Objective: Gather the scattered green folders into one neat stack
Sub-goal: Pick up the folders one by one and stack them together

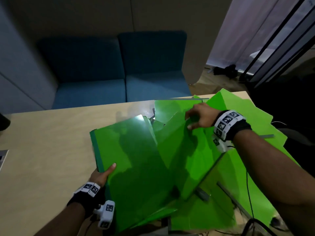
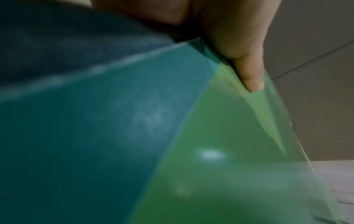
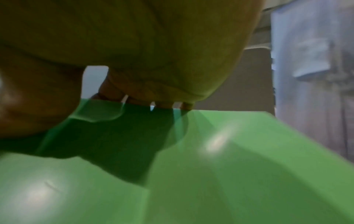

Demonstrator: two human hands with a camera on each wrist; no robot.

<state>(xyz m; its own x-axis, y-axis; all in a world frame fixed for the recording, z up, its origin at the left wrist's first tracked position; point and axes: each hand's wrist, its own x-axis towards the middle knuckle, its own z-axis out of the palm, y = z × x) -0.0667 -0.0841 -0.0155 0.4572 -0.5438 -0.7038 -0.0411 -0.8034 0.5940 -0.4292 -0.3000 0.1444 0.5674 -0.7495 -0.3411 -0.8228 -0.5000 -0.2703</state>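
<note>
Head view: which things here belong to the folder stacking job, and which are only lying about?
Belong to the job:
- glossy green plastic folders, fanned in a loose pile
- dark-spined green folder, pinched by the left hand
- right hand, gripping a tilted folder
- light wooden table

Lying about:
- blue upholstered sofa
- black bundle on the floor

Blue two-seat sofa point(image 1: 110, 68) against grey wall point(image 1: 95, 14), pale wooden table point(image 1: 42, 142), curtained window point(image 1: 255, 31)
</note>
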